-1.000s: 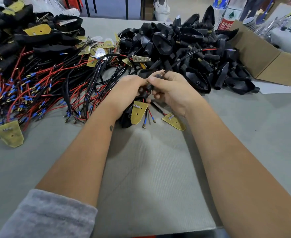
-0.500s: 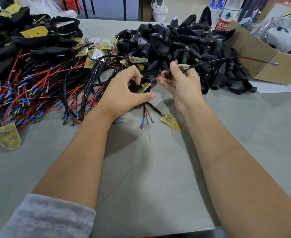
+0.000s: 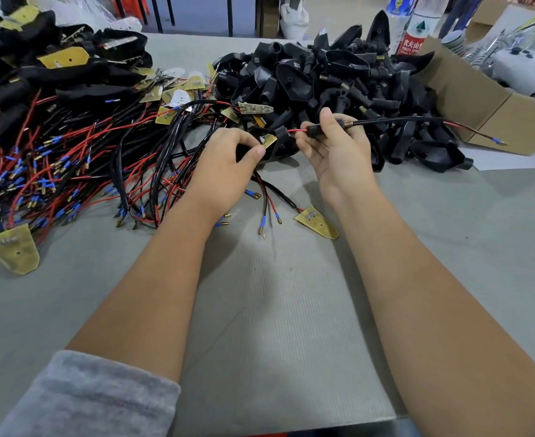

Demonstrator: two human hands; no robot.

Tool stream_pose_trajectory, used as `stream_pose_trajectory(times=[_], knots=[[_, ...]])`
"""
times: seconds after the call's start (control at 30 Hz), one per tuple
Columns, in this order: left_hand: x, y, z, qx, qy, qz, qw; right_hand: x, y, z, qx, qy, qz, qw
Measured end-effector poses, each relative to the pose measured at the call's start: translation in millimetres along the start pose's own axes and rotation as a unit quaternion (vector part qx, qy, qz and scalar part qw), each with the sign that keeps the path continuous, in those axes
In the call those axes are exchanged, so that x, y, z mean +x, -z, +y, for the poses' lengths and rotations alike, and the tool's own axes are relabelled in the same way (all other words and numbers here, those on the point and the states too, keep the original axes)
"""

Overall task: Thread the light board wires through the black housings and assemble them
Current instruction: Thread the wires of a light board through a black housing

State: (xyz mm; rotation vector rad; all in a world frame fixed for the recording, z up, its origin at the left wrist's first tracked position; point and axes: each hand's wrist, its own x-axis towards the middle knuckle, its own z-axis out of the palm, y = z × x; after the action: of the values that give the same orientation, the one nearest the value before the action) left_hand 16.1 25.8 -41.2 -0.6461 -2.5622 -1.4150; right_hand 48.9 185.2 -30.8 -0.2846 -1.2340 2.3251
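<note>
Left grip: the left hand (image 3: 225, 165) is curling round a black housing (image 3: 278, 146), thumb pressing by the yellow light board (image 3: 268, 141) sitting at the housing's mouth.
Right grip: the right hand (image 3: 335, 149) is pinching the housing's black stem (image 3: 318, 130) between thumb and forefinger, the other fingers lying relaxed.
Wire: a red wire (image 3: 296, 130) is bridging the short gap between the two grips; a black sleeved lead (image 3: 395, 119) is running out past the right grip, over the pile, to a blue-tipped end (image 3: 497, 141).
Beyond the right grip: a heap of black housings (image 3: 332, 74) is lying on the desk (image 3: 275, 310), with a cardboard box (image 3: 496, 105) further right.
Beyond the left grip: a tangle of red and black wires (image 3: 55, 159) with blue terminals is spreading outward.
Below the grips: a loose light board (image 3: 318, 222) is lying flat on the desk, its leads passing under the hands.
Far left of the left grip: another board (image 3: 15, 250) is resting at the tangle's edge.
</note>
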Motion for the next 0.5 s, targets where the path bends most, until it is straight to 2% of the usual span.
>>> stream_pose_trajectory(times=[0.07,0.2,0.3,0.5], knots=[[0,-2,3,0.002,-0.011,0.015,1.0,-3,-2,1,0.013,-0.014,-0.004,1.0],[0,-7,6,0.0,-0.04,0.035,0.999,-8,-7,7,-0.049,-0.036,-0.024,0.998],[-1,-8,7,0.012,-0.068,0.04,0.997,-9,-11,11,-0.055,-0.06,-0.049,0.995],[-5,-6,9,-0.002,-0.074,0.095,0.993,-9,-11,10,-0.057,-0.056,-0.035,0.996]])
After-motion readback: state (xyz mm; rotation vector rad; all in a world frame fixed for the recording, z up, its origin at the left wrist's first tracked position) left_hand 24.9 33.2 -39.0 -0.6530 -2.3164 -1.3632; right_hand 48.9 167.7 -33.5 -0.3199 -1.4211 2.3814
